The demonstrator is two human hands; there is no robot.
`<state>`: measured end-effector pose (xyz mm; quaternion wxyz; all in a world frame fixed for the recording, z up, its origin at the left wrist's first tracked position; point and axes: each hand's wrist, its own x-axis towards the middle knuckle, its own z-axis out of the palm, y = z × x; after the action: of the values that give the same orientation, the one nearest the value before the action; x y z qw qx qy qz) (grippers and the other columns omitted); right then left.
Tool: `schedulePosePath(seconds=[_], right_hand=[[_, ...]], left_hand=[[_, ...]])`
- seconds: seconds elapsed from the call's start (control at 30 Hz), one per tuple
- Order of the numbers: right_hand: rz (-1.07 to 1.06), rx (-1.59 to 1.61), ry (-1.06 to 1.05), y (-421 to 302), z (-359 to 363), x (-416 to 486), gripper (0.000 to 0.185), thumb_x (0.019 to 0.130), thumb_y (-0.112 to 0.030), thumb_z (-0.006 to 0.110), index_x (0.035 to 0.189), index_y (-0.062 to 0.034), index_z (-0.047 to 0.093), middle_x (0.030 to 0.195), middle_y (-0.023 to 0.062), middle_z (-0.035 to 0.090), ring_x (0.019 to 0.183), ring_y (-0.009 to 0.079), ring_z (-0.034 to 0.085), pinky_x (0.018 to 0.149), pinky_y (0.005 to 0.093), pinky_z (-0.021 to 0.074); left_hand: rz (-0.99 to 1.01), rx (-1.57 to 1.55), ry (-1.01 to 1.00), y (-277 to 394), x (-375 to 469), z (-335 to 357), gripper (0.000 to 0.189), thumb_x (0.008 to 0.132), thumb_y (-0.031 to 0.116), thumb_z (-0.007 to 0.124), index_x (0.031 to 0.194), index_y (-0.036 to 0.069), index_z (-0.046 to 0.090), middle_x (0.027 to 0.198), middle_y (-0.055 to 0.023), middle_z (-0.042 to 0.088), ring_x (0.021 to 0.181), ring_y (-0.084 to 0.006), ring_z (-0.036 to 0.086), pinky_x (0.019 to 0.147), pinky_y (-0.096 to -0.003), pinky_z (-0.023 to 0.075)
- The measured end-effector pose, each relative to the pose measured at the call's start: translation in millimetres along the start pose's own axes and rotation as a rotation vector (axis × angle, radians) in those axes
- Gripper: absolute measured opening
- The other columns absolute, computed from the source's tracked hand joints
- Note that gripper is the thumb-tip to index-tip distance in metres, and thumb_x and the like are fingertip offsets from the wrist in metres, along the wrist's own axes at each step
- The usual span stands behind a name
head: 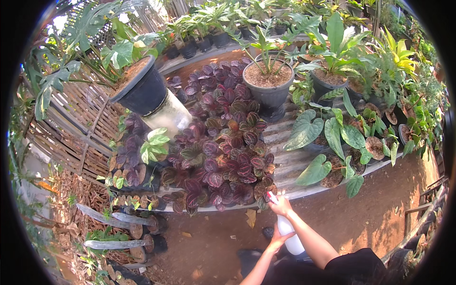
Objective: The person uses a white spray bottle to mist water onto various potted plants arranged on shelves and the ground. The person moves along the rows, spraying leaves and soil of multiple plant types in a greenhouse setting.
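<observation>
A white plastic spray bottle [289, 235] with a red nozzle tip is held in front of my body, tilted towards the plants. My right hand [280, 205] wraps around its neck and spray head. Lower down, my left hand [279, 238] grips the side of the bottle's body. Just beyond the nozzle, dark purple-red leafy plants [215, 176] with pink veins stand in a dense group on a corrugated sheet bench [285, 164]. No spray can be made out.
A large black pot [142, 89] stands on a pale cylinder [171, 115] at left. Another big grey pot [269, 87] rises behind the purple plants. Heart-leaved potted plants [333, 137] line the bench's right side. Bamboo fencing [80, 124] borders the left; a dirt path [203, 245] runs below.
</observation>
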<state>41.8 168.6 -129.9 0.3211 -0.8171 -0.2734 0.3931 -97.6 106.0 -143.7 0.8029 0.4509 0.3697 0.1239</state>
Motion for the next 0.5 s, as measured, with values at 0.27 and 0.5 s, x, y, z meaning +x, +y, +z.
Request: schedulePosePath(seconds=[0.27,0.5], right_hand=[[0.078,-0.062,0.051,12.5,-1.4,0.7,0.035,0.07,-0.035,0.062,0.091,-0.009,0.07,0.087,0.0208,0.066,0.09,0.0351,0.064,0.083,0.0418,0.0486],[0.059,0.024,0.053,15.0,-4.1,-3.1,0.034,0.072,-0.034,0.065,0.093,-0.0063,0.067,0.085,0.0176,0.067,0.086,0.0328,0.065,0.077,0.04,0.0499]], left_hand=[[-0.021,-0.018,0.01,-31.4,11.2,4.9,0.092,0.068,0.028,0.08,0.135,0.003,0.023,0.128,-0.0143,0.041,0.12,-0.0254,0.042,0.098,-0.0387,0.0369],[-0.001,0.09,-0.013,-7.2,3.3,7.8,0.098,0.066,0.03,0.081,0.138,0.006,0.019,0.133,-0.0142,0.037,0.124,-0.0259,0.038,0.103,-0.0407,0.0325]])
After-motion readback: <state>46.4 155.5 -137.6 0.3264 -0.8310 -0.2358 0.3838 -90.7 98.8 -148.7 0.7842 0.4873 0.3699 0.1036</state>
